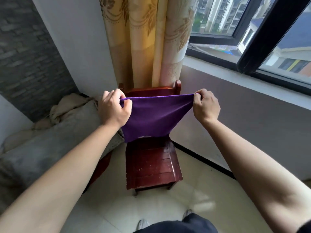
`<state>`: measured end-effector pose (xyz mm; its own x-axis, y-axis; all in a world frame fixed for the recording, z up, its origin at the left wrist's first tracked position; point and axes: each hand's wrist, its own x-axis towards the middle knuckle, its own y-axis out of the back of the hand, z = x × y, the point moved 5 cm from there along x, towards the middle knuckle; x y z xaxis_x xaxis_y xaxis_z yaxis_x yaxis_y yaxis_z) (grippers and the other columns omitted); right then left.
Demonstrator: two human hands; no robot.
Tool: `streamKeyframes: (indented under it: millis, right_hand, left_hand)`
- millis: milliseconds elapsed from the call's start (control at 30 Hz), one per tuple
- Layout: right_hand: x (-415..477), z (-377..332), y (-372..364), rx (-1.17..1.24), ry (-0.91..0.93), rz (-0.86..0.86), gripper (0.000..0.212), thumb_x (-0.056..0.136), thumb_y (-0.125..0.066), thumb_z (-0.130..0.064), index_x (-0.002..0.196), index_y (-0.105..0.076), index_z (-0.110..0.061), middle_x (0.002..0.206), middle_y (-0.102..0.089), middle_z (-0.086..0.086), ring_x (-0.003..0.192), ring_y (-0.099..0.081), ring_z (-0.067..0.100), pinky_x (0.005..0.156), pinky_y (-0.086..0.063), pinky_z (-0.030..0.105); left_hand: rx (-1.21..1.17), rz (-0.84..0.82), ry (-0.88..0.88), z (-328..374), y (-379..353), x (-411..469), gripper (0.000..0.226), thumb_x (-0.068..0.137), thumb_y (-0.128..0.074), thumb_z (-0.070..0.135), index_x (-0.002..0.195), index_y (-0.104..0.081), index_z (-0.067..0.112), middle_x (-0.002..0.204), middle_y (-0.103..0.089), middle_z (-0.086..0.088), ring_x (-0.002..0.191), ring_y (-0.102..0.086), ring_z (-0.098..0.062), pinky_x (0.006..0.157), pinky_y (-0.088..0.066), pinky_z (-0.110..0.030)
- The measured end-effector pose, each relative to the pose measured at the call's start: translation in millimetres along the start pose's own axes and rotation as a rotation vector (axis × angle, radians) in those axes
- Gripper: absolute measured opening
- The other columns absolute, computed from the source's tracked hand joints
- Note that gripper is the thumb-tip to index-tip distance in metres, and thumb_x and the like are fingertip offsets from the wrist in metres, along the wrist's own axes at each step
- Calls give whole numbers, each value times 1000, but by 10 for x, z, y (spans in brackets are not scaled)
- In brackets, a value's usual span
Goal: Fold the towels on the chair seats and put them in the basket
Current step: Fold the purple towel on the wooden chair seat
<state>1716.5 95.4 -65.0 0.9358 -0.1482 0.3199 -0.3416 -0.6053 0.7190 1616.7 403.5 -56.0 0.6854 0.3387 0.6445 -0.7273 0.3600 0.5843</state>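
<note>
Head view looks down along two bare forearms stretched out over a dark red wooden chair (152, 167) standing on a pale tiled floor (193, 204). Left hand (114, 109) and right hand (206, 105) hold a purple cloth towel (151, 116) up in the air above the far part of the chair seat, one top corner each. Fingers of the left hand are curled together, pinching the left corner between thumb and forefinger; fingers of the right hand are bunched the same way, pinching the right corner. Between the two hands the towel's top hem runs taut and nearly level, and the cloth hangs down from it in front of the chair back, its lower edge near the seat; whether it touches the wood I cannot tell. Just left of the chair lies a heap of grey and beige bedding (50, 132). Behind the chair hangs a yellow patterned curtain (143, 39), and to the far right is a black-framed window (252, 31).
</note>
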Motion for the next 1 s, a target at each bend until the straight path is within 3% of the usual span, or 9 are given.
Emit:
streamKeyframes:
  millis: [233, 400, 500, 633, 833, 1000]
  right_hand:
    - [-895, 757, -266, -182, -83, -158, 25, 91, -41, -28, 90, -66, -22, 95, -65, 1, 98, -57, 24, 74, -36, 31]
    - [-1521, 1285, -405, -330, -77, -408, 28, 92, -41, -30, 95, -68, -22, 96, -65, 4, 99, -59, 29, 75, -41, 34]
    - [-1853, 1557, -474, -368, -66, -600, 28, 94, -43, -28, 103, -69, -23, 105, -67, 8, 102, -61, 31, 77, -45, 35]
    - [-2296, 1891, -503, -384, -29, -855, 33, 95, -42, -25, 118, -66, -29, 120, -66, 6, 112, -60, 29, 86, -48, 36]
    - [-2783, 2245, -383, -395, 18, -921, 34, 98, -40, -28, 120, -66, -28, 118, -60, 7, 113, -59, 27, 88, -47, 35]
    - [-3053, 2528, -219, -430, 9, -935, 33, 97, -39, -29, 110, -69, -28, 112, -59, 7, 107, -60, 28, 80, -44, 34]
  left_hand:
    - [67, -225, 9, -180, -233, -1111, 18, 70, -45, 29, 61, -47, 13, 56, -52, -3, 62, -47, -28, 62, -30, -35]
    - [173, -508, 69, -315, -342, -2029, 20, 71, -42, 34, 64, -45, 16, 58, -54, 2, 66, -46, -27, 65, -29, -34]
    - [237, -751, 177, -349, -356, -2537, 16, 79, -50, 30, 75, -50, 15, 65, -50, 6, 76, -44, -25, 69, -28, -32]
    - [268, -935, 310, -305, -297, -3200, 8, 88, -52, 20, 90, -56, 14, 90, -65, -3, 97, -51, -29, 74, -35, -33]
    - [368, -1016, 381, -113, -168, -3938, 10, 88, -50, 22, 92, -56, 16, 98, -67, -4, 101, -51, -29, 80, -43, -36]
    - [396, -1053, 401, 92, -145, -4335, 9, 88, -49, 24, 90, -55, 16, 95, -67, -4, 98, -50, -28, 78, -41, -36]
